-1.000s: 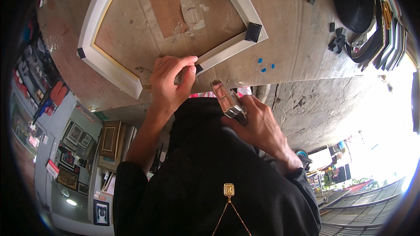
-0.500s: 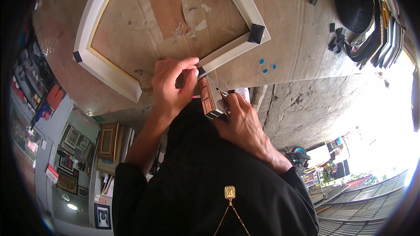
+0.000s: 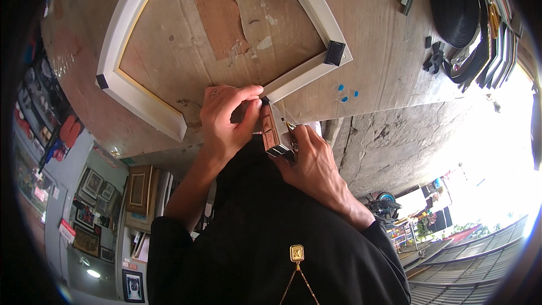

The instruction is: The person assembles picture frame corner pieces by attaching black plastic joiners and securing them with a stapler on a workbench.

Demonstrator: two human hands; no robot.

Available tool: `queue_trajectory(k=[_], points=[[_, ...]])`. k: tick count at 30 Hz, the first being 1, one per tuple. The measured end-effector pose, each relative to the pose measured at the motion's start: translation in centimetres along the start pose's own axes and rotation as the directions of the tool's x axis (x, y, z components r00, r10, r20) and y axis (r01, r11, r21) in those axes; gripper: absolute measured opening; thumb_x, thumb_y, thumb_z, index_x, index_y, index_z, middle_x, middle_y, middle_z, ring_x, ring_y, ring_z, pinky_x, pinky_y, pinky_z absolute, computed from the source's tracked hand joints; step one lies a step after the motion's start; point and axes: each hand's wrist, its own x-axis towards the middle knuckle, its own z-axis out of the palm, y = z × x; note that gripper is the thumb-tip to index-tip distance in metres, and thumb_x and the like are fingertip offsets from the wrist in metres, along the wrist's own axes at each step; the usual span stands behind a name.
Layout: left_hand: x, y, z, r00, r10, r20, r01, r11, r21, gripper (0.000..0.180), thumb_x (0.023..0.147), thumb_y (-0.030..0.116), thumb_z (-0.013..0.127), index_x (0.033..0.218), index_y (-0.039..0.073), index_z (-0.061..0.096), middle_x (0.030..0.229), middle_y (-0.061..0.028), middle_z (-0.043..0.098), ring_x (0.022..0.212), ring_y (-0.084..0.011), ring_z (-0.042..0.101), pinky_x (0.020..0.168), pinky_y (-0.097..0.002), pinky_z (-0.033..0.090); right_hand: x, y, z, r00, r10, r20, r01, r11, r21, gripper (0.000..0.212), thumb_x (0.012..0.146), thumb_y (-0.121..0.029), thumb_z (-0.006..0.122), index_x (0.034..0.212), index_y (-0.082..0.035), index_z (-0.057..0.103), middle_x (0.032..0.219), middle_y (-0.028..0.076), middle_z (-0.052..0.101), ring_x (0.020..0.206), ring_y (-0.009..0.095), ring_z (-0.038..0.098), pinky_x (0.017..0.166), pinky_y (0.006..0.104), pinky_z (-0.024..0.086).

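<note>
Head — left hand (image 3: 224,120) loosely curled

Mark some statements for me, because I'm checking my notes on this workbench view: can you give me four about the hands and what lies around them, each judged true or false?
1. The right hand holds a boxy, reddish-sided tool. True.
2. The left hand is spread out flat. False: its fingers are curled, with thumb and forefinger at the near end of the right-side white frame piece.
3. Small blue pieces lie on the table. True.
4. The large black roll is left of both hands. False: the roll is to their right.
</note>
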Motion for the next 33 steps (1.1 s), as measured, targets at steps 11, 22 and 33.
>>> queue_trajectory(k=[11,22,33], points=[[0.8,0.2,-0.6,0.996,-0.044,0.077,0.045,0.999,-0.006,0.023,0.072,-0.002,0.074,0.092,0.010,0.070,0.081,-0.0004,0.070,0.071,-0.0151,0.063,0.071,-0.0306,0.044,0.7,0.3,1.1,0.998,0.050,-0.024,-0.053,0.993,-0.110,0.038,0.067,-0.016,0.075,0.092,0.000,0.052,0.084,0.018,0.061,0.073,0.039,0.064,0.065,0.0468,0.052],[0.6,-1.2,-1.1,0.985,-0.088,0.147,0.105,0.988,-0.109,0.013,0.076,0.005,0.070,0.089,0.005,0.071,0.076,-0.0062,0.070,0.068,-0.0143,0.068,0.063,-0.0266,0.052,0.2,0.2,2.0,0.981,-0.036,-0.190,0.001,0.983,-0.183,0.030,0.071,-0.026,0.073,0.083,-0.002,0.061,0.076,0.019,0.065,0.069,0.038,0.065,0.064,0.0466,0.052],[1.5,2.9,-1.2,0.970,0.144,0.198,-0.191,0.950,0.245,0.041,0.071,0.018,0.079,0.107,0.005,0.065,0.083,-0.0103,0.066,0.076,-0.0299,0.065,0.066,-0.0403,0.051,-1.7,2.9,-6.8,0.777,0.094,-0.623,-0.305,0.921,-0.242,0.053,0.076,-0.054,0.069,0.087,-0.002,0.066,0.080,0.014,0.066,0.077,0.033,0.067,0.068,0.0419,0.053]])
